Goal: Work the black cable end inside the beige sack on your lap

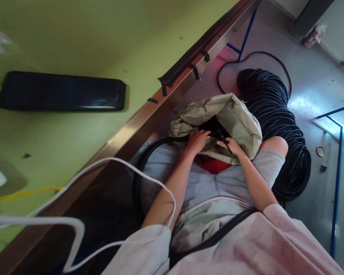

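A beige woven sack [243, 124] stands between my legs, its mouth open and its rim folded outward. My left hand [198, 141] is at the sack's near left rim, closed over a black cable [157, 144] that comes in from the left; the fingertips point into the dark opening. In my right hand [234, 147], at the near right rim, is a slim dark tool [227, 146] with a long narrow end, tilted up and left over the opening. Its exact kind is too small to make out. What lies inside the sack is mostly in shadow.
Left of me is a green-topped table [83, 137] with a metal edge, bearing a black phone-like device [63, 91]. A white cable [126, 164] loops over my left arm. A large coil of black cable [271, 110] lies on the floor at right, near blue metal frames [338, 172].
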Demonstrator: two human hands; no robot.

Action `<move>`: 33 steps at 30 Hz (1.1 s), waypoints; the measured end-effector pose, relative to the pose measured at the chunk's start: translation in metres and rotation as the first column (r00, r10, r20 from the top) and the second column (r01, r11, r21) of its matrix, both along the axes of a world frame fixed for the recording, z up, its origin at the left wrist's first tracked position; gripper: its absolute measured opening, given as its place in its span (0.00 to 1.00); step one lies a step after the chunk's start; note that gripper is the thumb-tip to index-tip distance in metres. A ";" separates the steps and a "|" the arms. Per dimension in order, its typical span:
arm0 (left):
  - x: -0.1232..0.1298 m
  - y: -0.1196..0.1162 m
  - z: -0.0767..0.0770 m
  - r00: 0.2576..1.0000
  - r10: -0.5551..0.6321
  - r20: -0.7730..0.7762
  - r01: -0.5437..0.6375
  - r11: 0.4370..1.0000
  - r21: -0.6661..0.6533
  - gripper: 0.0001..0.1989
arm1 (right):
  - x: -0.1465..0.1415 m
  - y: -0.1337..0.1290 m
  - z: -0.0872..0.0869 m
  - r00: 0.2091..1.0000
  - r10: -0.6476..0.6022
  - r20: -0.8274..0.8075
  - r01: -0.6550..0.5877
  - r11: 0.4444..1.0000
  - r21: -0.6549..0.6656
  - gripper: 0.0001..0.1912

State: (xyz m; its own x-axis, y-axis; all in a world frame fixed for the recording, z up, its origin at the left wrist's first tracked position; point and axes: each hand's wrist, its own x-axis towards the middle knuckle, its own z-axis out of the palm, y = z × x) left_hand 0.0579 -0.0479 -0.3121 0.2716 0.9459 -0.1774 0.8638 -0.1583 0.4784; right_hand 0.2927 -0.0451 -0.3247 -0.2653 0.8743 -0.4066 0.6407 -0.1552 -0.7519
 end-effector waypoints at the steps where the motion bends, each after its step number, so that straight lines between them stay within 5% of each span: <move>1: 0.000 0.000 0.000 1.000 -0.002 0.006 0.002 1.000 0.004 0.19 | -0.001 0.000 -0.003 1.000 0.028 -0.016 -0.027 0.999 0.041 0.32; 8: -0.003 0.002 0.000 0.992 -0.038 0.118 0.037 0.999 0.008 0.17 | 0.000 0.000 -0.009 0.999 0.032 0.003 -0.032 0.997 0.064 0.28; 12: -0.001 0.003 0.001 0.992 0.024 0.127 -0.029 0.999 0.039 0.18 | 0.006 0.002 -0.006 0.986 -0.042 0.162 0.036 0.999 0.041 0.29; 16: 0.003 0.001 0.005 0.990 0.081 0.119 -0.086 0.996 0.037 0.19 | 0.005 0.002 -0.008 0.992 -0.047 0.119 0.049 0.999 -0.013 0.30; 22: 0.006 -0.003 0.011 0.993 0.092 0.068 -0.098 0.991 0.089 0.16 | 0.001 0.003 -0.015 0.998 0.007 0.063 -0.016 0.990 0.143 0.29; 29: 0.007 -0.003 0.014 0.994 0.094 0.048 -0.098 0.992 0.078 0.18 | 0.006 0.001 -0.011 1.000 -0.019 0.018 0.021 0.996 -0.082 0.30; 33: 0.007 -0.002 0.014 0.992 0.107 0.071 -0.111 0.992 0.058 0.17 | 0.002 0.002 -0.009 0.996 -0.043 0.075 0.037 0.997 0.069 0.28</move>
